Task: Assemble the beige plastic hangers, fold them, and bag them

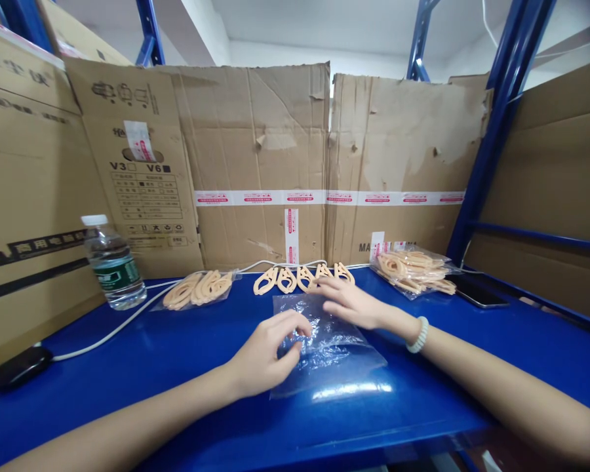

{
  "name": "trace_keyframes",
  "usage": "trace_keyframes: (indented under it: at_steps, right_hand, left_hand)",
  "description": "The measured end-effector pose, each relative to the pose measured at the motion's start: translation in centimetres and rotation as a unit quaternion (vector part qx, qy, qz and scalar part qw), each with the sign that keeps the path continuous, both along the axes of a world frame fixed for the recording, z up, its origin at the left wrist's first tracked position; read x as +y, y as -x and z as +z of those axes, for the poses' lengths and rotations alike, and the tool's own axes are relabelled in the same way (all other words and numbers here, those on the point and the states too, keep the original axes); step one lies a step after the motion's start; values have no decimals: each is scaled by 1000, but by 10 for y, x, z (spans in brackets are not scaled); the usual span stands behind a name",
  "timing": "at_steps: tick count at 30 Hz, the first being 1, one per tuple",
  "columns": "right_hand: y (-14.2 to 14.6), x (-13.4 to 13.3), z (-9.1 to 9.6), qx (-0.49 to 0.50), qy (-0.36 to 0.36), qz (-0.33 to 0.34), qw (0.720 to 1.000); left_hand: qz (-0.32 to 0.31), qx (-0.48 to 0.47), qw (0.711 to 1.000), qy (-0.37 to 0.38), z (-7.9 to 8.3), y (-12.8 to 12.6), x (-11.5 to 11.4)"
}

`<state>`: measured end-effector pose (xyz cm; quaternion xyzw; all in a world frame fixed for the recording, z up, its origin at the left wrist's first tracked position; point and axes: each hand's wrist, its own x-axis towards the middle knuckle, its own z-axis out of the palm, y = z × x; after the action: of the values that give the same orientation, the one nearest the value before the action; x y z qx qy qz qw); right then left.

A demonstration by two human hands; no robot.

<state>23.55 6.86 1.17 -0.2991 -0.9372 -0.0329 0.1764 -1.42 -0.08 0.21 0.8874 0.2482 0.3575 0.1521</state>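
A clear plastic bag point(337, 360) lies flat on the blue tabletop in front of me. Over its left part is my left hand point(270, 351), with curved fingers, the thumb apart from them and nothing visible in between. My right hand point(349, 301) reaches across the bag's far edge with its fingers stretched out. Its fingertips are at the row of beige looped plastic pieces point(286, 280), which look like folding hangers, and partly cover those on the right. I cannot tell whether they touch. Several such pieces make up the row behind the bag.
Bagged beige pieces lie at the left point(196, 290) and in a bigger pile at the right point(413, 269), beside a phone point(479, 292). A water bottle point(113, 265), a white cable point(108, 337) and a black device point(20, 368) are at left. Cardboard point(260, 144) walls the back.
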Motion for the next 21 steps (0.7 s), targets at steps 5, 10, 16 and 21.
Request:
trace_keyframes:
  at_steps: [5, 10, 16, 21]
  right_hand:
    - [-52, 50, -11, -72, -86, -182, 977]
    - [-70, 69, -17, -130, -47, -193, 971]
    - [-59, 71, -15, -81, 10, -141, 987]
    - [-62, 75, -18, -23, 47, -126, 991]
  left_hand:
    - [-94, 47, 991, -89, -1, 1, -8]
    - [-100, 94, 981, -140, -4, 0, -8]
    - [-107, 98, 976, -159, -4, -2, -8]
    - [-109, 93, 977, -157, -4, -3, -8]
